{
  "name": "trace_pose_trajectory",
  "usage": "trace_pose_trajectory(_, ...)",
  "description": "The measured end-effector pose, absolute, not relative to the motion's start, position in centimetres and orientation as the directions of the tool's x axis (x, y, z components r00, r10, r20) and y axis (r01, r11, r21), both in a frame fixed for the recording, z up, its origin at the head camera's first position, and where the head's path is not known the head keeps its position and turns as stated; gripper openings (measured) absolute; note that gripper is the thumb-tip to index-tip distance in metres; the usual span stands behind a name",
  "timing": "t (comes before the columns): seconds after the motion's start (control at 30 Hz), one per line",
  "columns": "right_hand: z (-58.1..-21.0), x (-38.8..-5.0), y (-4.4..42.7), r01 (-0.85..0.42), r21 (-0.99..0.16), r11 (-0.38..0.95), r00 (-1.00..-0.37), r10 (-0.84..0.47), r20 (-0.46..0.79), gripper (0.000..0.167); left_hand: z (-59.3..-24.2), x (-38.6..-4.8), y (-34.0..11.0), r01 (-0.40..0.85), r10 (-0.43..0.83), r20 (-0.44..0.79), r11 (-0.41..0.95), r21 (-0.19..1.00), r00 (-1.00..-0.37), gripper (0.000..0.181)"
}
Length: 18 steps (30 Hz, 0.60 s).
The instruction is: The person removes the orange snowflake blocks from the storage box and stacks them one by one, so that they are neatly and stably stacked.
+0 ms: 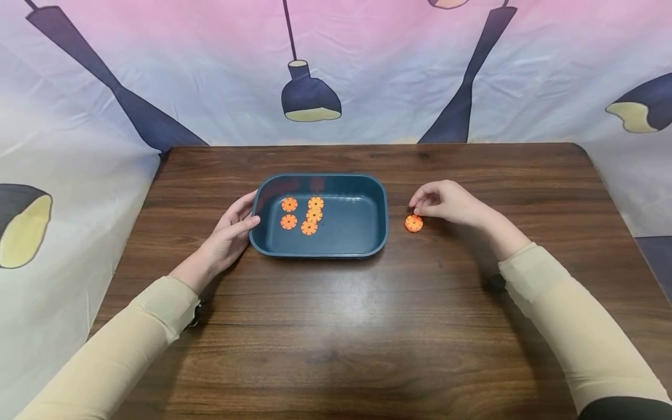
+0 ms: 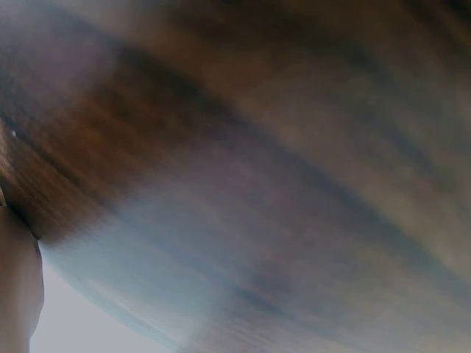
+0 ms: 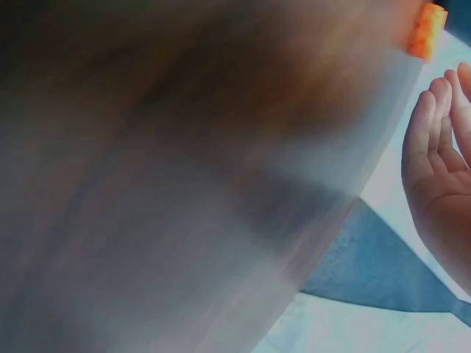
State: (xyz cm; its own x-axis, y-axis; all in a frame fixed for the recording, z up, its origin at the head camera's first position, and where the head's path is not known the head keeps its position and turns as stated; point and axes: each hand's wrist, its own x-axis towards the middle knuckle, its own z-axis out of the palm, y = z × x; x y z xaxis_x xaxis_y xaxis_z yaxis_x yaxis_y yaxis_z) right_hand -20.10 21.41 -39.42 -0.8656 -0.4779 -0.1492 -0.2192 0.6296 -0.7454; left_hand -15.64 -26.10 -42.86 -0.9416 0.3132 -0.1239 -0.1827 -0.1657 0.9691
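Left grip on tray, 5 discs inside, right grip at stack

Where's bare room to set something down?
On the dark brown wood-grained table between the beige sleeves, and the right part of the dark teal rectangular tray. Crowded: the tray's left, with round orange discs, and outside both ends, at the hands.

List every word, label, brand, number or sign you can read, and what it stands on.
None can be read.
The dark blue rectangular tray, orange round discs and brown wood-grain table show no legible lettering; the pastel fabric backdrop bears only lamp-like drawings.
The wrist views add none.
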Motion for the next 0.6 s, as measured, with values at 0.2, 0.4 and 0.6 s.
trace_pose_trajectory(0.2,-37.8,-20.0,19.8,-0.251,-0.756,0.605,-0.878,-0.471,-0.085,0.015,-42.8,-15.6,-26.0,-0.194,0.308,-0.134,-0.172,0.966,-0.942,0.060)
trace_pose_trajectory(0.4,-36.1,-20.4,17.2,-0.312,-0.773,0.552,-0.867,-0.499,-0.006,0.014,-42.8,-15.6,-26.1,-0.199,0.301,-0.143,-0.165,0.966,-0.943,0.060)
trace_pose_trajectory(0.6,-34.9,-20.7,14.3,-0.339,-0.805,0.486,-0.841,-0.540,0.029,0.016,-42.9,-15.7,-26.1,-0.190,0.303,-0.133,-0.167,0.967,-0.944,0.062)
